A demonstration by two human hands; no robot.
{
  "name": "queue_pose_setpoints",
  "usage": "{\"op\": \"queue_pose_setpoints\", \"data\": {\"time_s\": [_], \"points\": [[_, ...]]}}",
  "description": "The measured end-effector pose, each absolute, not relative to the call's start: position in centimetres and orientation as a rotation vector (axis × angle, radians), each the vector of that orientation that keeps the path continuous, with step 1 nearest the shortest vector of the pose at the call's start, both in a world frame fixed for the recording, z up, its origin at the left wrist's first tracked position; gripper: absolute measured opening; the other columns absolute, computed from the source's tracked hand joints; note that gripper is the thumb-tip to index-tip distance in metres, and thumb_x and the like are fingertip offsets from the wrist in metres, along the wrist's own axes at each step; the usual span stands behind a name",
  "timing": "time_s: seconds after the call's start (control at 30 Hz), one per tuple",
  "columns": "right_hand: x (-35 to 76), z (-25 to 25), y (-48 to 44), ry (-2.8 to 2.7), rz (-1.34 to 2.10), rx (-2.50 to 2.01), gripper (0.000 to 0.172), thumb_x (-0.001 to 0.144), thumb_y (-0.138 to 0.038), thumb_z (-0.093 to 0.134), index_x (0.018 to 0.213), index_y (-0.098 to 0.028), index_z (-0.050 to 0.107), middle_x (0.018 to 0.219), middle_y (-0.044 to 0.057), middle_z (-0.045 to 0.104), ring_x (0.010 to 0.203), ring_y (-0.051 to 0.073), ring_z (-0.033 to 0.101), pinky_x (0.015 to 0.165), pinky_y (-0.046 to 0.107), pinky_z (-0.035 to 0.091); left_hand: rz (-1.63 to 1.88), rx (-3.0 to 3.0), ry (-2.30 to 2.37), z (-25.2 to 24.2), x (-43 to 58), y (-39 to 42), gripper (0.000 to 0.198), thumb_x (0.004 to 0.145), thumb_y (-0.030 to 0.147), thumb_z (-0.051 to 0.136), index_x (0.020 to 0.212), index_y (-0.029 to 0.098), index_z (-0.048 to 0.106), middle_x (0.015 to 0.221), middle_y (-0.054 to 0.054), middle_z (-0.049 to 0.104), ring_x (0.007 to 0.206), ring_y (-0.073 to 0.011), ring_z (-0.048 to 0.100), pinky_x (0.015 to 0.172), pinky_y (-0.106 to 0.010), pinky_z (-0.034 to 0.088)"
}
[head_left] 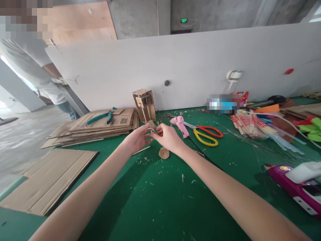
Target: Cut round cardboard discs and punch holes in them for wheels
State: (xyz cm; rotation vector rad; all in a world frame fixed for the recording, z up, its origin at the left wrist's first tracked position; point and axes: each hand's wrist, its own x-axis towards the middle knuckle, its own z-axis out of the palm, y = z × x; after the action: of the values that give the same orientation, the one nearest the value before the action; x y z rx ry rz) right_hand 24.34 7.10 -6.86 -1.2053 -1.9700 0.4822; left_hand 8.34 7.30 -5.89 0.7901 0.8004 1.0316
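My left hand (138,138) and my right hand (168,136) meet over the middle of the green table, fingers closed. Between their fingertips is a small brown cardboard piece (151,125), partly hidden; its full outline cannot be made out. Just below my right hand, a round cardboard disc (164,153) with a dark dot at its centre lies flat. A thin wooden stick (141,150) rests under my left hand. Behind the hands stands an upright cardboard box frame (144,105) with sticks inside. A pink glue gun (181,125) lies right of my right hand.
Scissors (207,134) with red and yellow handles lie beside the glue gun. Teal-handled pliers (100,117) rest on stacked cardboard (120,125). A cardboard sheet (52,180) is front left, a purple device (292,187) front right. Another person (37,63) stands far left behind a white partition (120,70).
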Motion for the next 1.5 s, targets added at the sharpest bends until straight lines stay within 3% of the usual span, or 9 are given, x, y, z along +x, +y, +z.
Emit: {"op": "queue_pose_setpoints", "data": {"time_s": [0.07, 0.3, 0.4, 0.47, 0.57, 0.67, 0.87, 1.13, 1.5], "points": [[24.3, -6.8, 7.0, -2.011, 0.407, -1.207, 0.008, 0.086, -0.024, 0.057, 0.088, -0.016, 0.059, 0.087, 0.008, 0.071, 0.078, 0.018, 0.066, 0.066, 0.027, 0.047, 1.020, 0.781, 0.803, -5.9, 8.9, 7.1, 0.013, 0.086, 0.027, 0.058, 0.081, 0.017, 0.064, 0.075, 0.000, 0.065, 0.068, -0.0128, 0.060, 0.062, -0.027, 0.047], [25.3, -5.8, 6.9, -2.158, 0.351, -1.283, 0.009, 0.083, -0.020, 0.057, 0.076, -0.018, 0.062, 0.074, 0.007, 0.069, 0.064, 0.019, 0.064, 0.054, 0.027, 0.042, 1.337, 0.626, 0.929, -4.9, 8.6, 7.6, 0.009, 0.085, 0.027, 0.057, 0.084, 0.019, 0.061, 0.083, 0.000, 0.066, 0.070, -0.0134, 0.061, 0.057, -0.026, 0.045], [25.6, -5.9, 7.3, -2.162, 0.321, -1.345, 0.013, 0.085, -0.016, 0.052, 0.090, -0.013, 0.063, 0.084, 0.014, 0.070, 0.075, 0.025, 0.067, 0.062, 0.033, 0.048, 1.408, 0.599, 0.947, -4.6, 7.2, 8.1, 0.011, 0.086, 0.029, 0.053, 0.082, 0.020, 0.058, 0.080, 0.001, 0.066, 0.066, -0.0121, 0.060, 0.056, -0.026, 0.045], [25.6, -6.2, 7.5, -2.174, 0.307, -1.334, 0.030, 0.083, -0.010, 0.048, 0.112, -0.008, 0.058, 0.106, 0.021, 0.066, 0.098, 0.029, 0.064, 0.076, 0.039, 0.050, 1.412, 0.601, 0.958, -4.3, 6.5, 8.2, 0.012, 0.085, 0.029, 0.054, 0.079, 0.019, 0.057, 0.079, 0.001, 0.066, 0.064, -0.0112, 0.060, 0.056, -0.026, 0.045], [25.6, -6.4, 7.6, -2.285, 0.324, -1.177, 0.070, 0.074, 0.000, 0.049, 0.141, -0.009, 0.031, 0.147, 0.022, 0.034, 0.137, 0.027, 0.032, 0.103, 0.040, 0.040, 1.426, 0.619, 0.970, -3.7, 6.0, 8.2, 0.011, 0.083, 0.028, 0.056, 0.077, 0.019, 0.057, 0.076, 0.002, 0.066, 0.062, -0.0101, 0.059, 0.055, -0.024, 0.044], [25.8, -6.2, 7.4, -2.329, 0.357, -0.979, 0.087, 0.072, 0.000, 0.048, 0.149, -0.016, 0.012, 0.157, 0.015, 0.012, 0.144, 0.025, 0.008, 0.114, 0.047, 0.022, 1.418, 0.705, 0.948, -3.1, 5.9, 7.9, 0.013, 0.083, 0.031, 0.055, 0.078, 0.020, 0.060, 0.075, 0.002, 0.067, 0.061, -0.0100, 0.058, 0.053, -0.023, 0.042], [25.4, -5.3, 6.3, -2.116, 0.613, -0.866, 0.087, 0.080, -0.033, 0.062, 0.148, -0.020, 0.011, 0.151, 0.017, 0.027, 0.134, 0.028, 0.036, 0.105, 0.048, 0.039, 1.105, 0.867, 0.717, -4.0, 6.2, 6.8, 0.018, 0.084, 0.030, 0.056, 0.096, 0.021, 0.066, 0.091, -0.003, 0.071, 0.078, -0.0157, 0.063, 0.062, -0.027, 0.046], [24.9, -5.1, 6.2, -2.039, 0.419, -0.726, 0.072, 0.080, -0.023, 0.063, 0.143, -0.022, 0.027, 0.134, 0.012, 0.048, 0.120, 0.023, 0.049, 0.095, 0.041, 0.048, 0.949, 0.894, 0.537, -4.9, 7.5, 5.7, 0.025, 0.083, 0.031, 0.057, 0.104, 0.019, 0.065, 0.099, -0.006, 0.068, 0.083, -0.0167, 0.060, 0.073, -0.030, 0.047], [25.0, -4.8, 6.1, -2.019, 0.413, -0.736, 0.057, 0.083, -0.021, 0.054, 0.137, -0.020, 0.035, 0.127, 0.012, 0.054, 0.113, 0.022, 0.055, 0.085, 0.036, 0.053, 0.959, 0.986, 0.593, -5.1, 8.1, 5.3, 0.032, 0.082, 0.045, 0.055, 0.103, 0.022, 0.062, 0.098, -0.008, 0.065, 0.088, -0.0196, 0.059, 0.074, -0.031, 0.047]]}}
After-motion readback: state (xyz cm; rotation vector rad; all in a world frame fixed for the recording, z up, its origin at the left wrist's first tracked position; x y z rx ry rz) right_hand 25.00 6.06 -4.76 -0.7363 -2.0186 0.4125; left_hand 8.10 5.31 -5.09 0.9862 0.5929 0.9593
